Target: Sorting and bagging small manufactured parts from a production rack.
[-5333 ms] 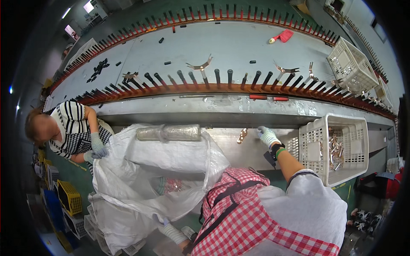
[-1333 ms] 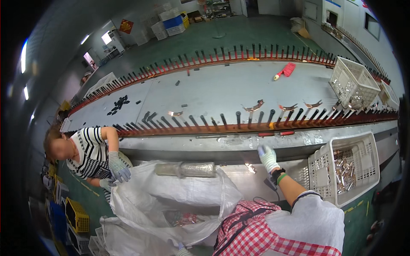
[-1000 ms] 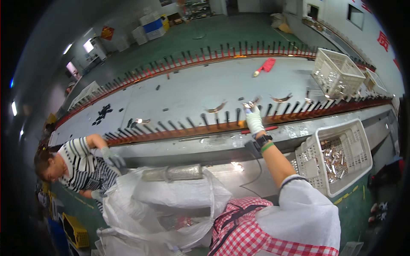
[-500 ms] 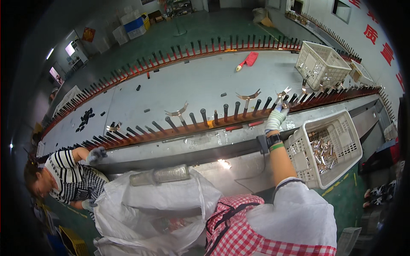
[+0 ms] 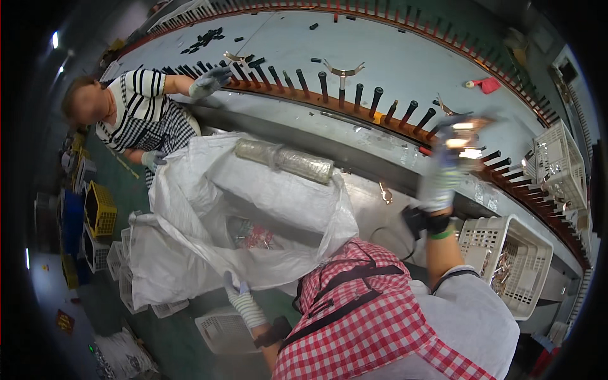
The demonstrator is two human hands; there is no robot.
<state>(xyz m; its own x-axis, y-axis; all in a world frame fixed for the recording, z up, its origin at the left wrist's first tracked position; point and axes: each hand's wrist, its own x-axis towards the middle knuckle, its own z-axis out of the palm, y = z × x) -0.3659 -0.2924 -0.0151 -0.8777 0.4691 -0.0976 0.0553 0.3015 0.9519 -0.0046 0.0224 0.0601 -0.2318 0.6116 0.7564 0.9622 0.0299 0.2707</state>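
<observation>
My right hand, in a white and grey striped glove, is smeared by motion above the rack edge. It is closed round shiny copper-coloured metal pieces, whose shape is blurred. My left hand, gloved alike, is at the near edge of a large open white woven sack. Its fingers look stretched and apart beside the sack's edge; whether they touch it I cannot tell. Inside the sack lies something clear with red parts. A bundle wrapped in clear plastic rests on top of the sack.
Black-handled upright pegs line the bench, one bearing a forked copper-coloured piece. A white crate with metal pieces stands at right. Another metal piece lies on the steel surface. A co-worker stands at left. A red item lies on the bench.
The view has swung left and down. My right hand has moved off the pegs with metal pieces in it. My left hand has come into view by the sack.
</observation>
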